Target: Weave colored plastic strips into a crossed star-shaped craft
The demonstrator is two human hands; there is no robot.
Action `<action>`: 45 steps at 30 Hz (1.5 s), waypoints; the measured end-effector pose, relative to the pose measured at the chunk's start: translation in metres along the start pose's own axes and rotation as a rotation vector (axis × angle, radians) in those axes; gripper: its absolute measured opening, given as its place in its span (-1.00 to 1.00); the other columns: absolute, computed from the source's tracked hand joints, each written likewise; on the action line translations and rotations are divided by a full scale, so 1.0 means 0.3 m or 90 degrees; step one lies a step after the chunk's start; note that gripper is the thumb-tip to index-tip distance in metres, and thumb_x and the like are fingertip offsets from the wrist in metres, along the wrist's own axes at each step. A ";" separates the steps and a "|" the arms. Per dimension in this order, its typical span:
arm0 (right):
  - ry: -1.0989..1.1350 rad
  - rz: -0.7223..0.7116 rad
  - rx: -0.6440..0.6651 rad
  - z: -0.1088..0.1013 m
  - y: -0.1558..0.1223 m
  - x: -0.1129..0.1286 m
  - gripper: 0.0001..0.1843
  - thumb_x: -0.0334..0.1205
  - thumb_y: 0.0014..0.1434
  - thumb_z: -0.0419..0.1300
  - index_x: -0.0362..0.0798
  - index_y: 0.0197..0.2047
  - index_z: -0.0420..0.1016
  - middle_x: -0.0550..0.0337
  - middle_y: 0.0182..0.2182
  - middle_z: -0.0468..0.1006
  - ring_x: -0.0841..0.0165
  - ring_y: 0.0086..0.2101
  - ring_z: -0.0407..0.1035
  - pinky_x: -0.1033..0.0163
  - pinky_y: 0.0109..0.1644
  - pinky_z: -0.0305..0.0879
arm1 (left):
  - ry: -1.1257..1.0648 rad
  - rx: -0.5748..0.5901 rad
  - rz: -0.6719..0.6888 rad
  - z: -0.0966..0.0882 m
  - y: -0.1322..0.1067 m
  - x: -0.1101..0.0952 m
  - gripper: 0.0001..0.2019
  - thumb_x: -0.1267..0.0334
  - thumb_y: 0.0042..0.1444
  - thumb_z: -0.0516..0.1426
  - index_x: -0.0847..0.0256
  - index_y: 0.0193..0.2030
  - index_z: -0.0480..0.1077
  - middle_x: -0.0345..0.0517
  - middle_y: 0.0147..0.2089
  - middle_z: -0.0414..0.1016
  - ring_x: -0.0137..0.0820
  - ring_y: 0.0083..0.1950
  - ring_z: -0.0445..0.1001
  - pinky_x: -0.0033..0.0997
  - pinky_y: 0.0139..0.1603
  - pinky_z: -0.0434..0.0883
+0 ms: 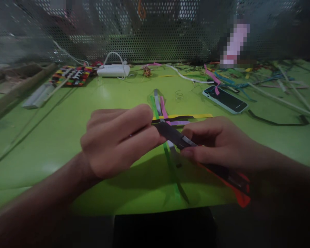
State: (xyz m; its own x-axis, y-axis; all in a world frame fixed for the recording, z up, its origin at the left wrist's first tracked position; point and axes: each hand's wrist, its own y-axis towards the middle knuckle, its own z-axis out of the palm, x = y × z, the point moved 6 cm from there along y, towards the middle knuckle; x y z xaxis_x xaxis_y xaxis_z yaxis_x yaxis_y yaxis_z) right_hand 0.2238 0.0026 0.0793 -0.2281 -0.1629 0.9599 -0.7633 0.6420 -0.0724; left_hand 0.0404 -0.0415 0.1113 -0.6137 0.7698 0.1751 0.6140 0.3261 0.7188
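Note:
My right hand [219,144] is wrapped around a black and orange-red utility knife [239,182], whose handle slants down to the right. From its front a dark flat piece [172,132] reaches toward my left hand [121,141]. The left fingers are curled and pinched at that piece's far end; whether it is the blade or a strip I cannot tell. Beneath both hands, flat strips cross on the table: a green strip [166,151], a grey strip [157,100], a pink strip [164,106], a yellow strip [201,116] and a purple strip [181,123].
A phone [224,100] lies at the right on the green table [134,193], near a bent dark strip [276,121] and tangled scraps. Toward the back are a white power strip [113,70] and a woven colourful piece [72,76]. A perforated metal panel [144,38] stands behind.

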 end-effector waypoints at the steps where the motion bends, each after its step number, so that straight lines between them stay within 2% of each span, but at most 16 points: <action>1: -0.001 0.002 -0.001 -0.001 -0.002 0.000 -0.54 0.13 0.37 0.48 -0.01 -0.34 0.49 0.32 -0.45 0.37 0.40 -0.39 0.24 0.28 -0.31 0.23 | 0.001 -0.008 0.007 0.006 -0.002 0.000 -0.78 0.34 0.48 0.31 0.05 -0.24 0.47 -0.28 -0.36 0.54 -0.43 -0.43 0.54 -0.27 -0.52 0.35; 4: 0.007 0.004 -0.022 -0.011 -0.011 0.001 -0.53 0.15 0.39 0.48 -0.01 -0.33 0.50 0.31 -0.44 0.41 0.41 -0.40 0.27 0.29 -0.34 0.23 | 0.011 -0.076 -0.003 0.013 -0.011 0.005 -0.76 0.31 0.50 0.30 0.05 -0.25 0.44 -0.30 -0.39 0.49 -0.45 -0.47 0.46 -0.29 -0.53 0.30; 6: 0.022 0.002 -0.060 -0.027 -0.017 0.004 -0.53 0.18 0.38 0.49 -0.01 -0.31 0.52 0.29 -0.45 0.44 0.42 -0.42 0.29 0.30 -0.39 0.23 | 0.015 -0.114 -0.014 0.012 -0.014 0.006 -0.79 0.23 0.54 0.29 0.05 -0.20 0.46 -0.32 -0.39 0.46 -0.46 -0.48 0.40 -0.30 -0.53 0.28; 8: 0.035 -0.004 -0.106 -0.041 -0.019 0.005 -0.53 0.19 0.36 0.52 0.00 -0.27 0.54 0.28 -0.46 0.47 0.41 -0.45 0.33 0.31 -0.43 0.26 | -0.001 -0.104 -0.006 0.015 -0.009 0.004 -0.83 0.18 0.54 0.32 0.06 -0.15 0.51 -0.32 -0.38 0.45 -0.48 -0.48 0.38 -0.32 -0.52 0.29; 10: 0.048 -0.021 -0.137 -0.042 -0.020 0.007 -0.56 0.16 0.32 0.56 0.01 -0.24 0.55 0.28 -0.47 0.49 0.40 -0.47 0.38 0.32 -0.45 0.31 | -0.029 -0.086 0.007 0.014 -0.001 0.003 -0.86 0.22 0.48 0.37 0.08 -0.15 0.54 -0.32 -0.37 0.47 -0.50 -0.48 0.39 -0.35 -0.53 0.29; 13: 0.044 -0.048 -0.180 -0.028 -0.024 0.006 -0.66 0.01 0.30 0.58 0.01 -0.16 0.60 0.32 -0.45 0.51 0.42 -0.49 0.44 0.32 -0.43 0.41 | -0.059 -0.083 0.034 0.012 0.007 -0.004 -0.84 0.31 0.42 0.41 0.12 -0.18 0.54 -0.32 -0.38 0.46 -0.50 -0.49 0.41 -0.37 -0.54 0.28; 16: -0.017 -0.086 -0.241 -0.015 -0.036 0.008 -0.80 -0.14 0.34 0.52 -0.01 -0.05 0.69 0.34 -0.44 0.51 0.44 -0.49 0.44 0.31 -0.38 0.48 | -0.063 -0.087 0.028 0.019 0.006 -0.020 -0.75 0.33 0.44 0.39 0.12 -0.26 0.46 -0.31 -0.43 0.45 -0.48 -0.49 0.41 -0.35 -0.54 0.27; 18: -0.076 -0.115 -0.263 -0.006 -0.040 0.011 -0.84 -0.19 0.37 0.47 -0.01 -0.01 0.73 0.32 -0.43 0.54 0.43 -0.46 0.46 0.30 -0.36 0.50 | -0.062 -0.064 -0.001 0.032 0.003 -0.030 -0.67 0.35 0.46 0.36 0.12 -0.34 0.40 -0.28 -0.44 0.44 -0.45 -0.48 0.44 -0.33 -0.52 0.28; 21: -0.155 -0.154 -0.282 0.001 -0.043 0.014 -0.90 -0.21 0.38 0.43 0.01 -0.07 0.77 0.24 -0.37 0.63 0.36 -0.39 0.55 0.26 -0.30 0.57 | -0.061 -0.035 -0.024 0.048 0.001 -0.043 -0.61 0.41 0.47 0.32 0.13 -0.40 0.35 -0.25 -0.44 0.44 -0.44 -0.48 0.43 -0.31 -0.48 0.28; 26: -0.282 -0.219 -0.330 0.003 -0.058 0.027 -0.95 -0.25 0.39 0.42 0.03 -0.15 0.76 0.20 -0.29 0.70 0.29 -0.28 0.62 0.21 -0.13 0.63 | -0.050 -0.086 -0.011 0.058 0.006 -0.041 -0.63 0.35 0.48 0.34 0.13 -0.37 0.34 -0.26 -0.42 0.44 -0.48 -0.50 0.31 -0.33 -0.49 0.22; 29: -0.311 -0.248 -0.342 0.007 -0.064 0.032 -0.94 -0.27 0.38 0.40 0.02 -0.16 0.75 0.20 -0.28 0.71 0.31 -0.26 0.61 0.22 -0.11 0.61 | -0.069 -0.083 -0.027 0.073 0.008 -0.029 -0.63 0.34 0.48 0.34 0.14 -0.36 0.33 -0.29 -0.43 0.40 -0.52 -0.51 0.29 -0.38 -0.51 0.17; 33: -0.294 -0.233 -0.342 0.004 -0.058 0.030 -0.91 -0.31 0.36 0.38 0.01 -0.15 0.76 0.22 -0.31 0.70 0.34 -0.31 0.58 0.27 -0.19 0.55 | -0.082 -0.103 -0.037 0.063 0.007 -0.030 -0.67 0.37 0.46 0.35 0.14 -0.33 0.37 -0.28 -0.43 0.44 -0.52 -0.50 0.33 -0.41 -0.50 0.18; 38: -0.250 -0.203 -0.322 -0.003 -0.050 0.034 -0.90 -0.30 0.35 0.36 -0.01 -0.15 0.76 0.22 -0.32 0.71 0.38 -0.38 0.56 0.29 -0.27 0.51 | -0.068 -0.056 -0.044 0.061 0.015 -0.039 -0.67 0.38 0.50 0.30 0.14 -0.35 0.41 -0.25 -0.43 0.48 -0.50 -0.49 0.39 -0.40 -0.49 0.25; 45: -0.282 -0.197 -0.328 -0.007 -0.056 0.033 -0.91 -0.29 0.34 0.38 0.01 -0.16 0.77 0.19 -0.27 0.73 0.35 -0.34 0.59 0.28 -0.25 0.53 | -0.079 -0.090 -0.035 0.057 0.013 -0.032 -0.76 0.33 0.51 0.31 0.13 -0.27 0.51 -0.23 -0.37 0.57 -0.51 -0.48 0.41 -0.44 -0.45 0.33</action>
State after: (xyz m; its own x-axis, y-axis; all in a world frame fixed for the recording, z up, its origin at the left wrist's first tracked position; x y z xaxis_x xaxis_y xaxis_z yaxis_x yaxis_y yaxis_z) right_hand 0.2356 -0.0082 0.0907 -0.3547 -0.6096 0.7089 -0.4764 0.7702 0.4240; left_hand 0.0571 -0.0381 0.1008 -0.5729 0.8177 0.0553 0.5000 0.2952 0.8142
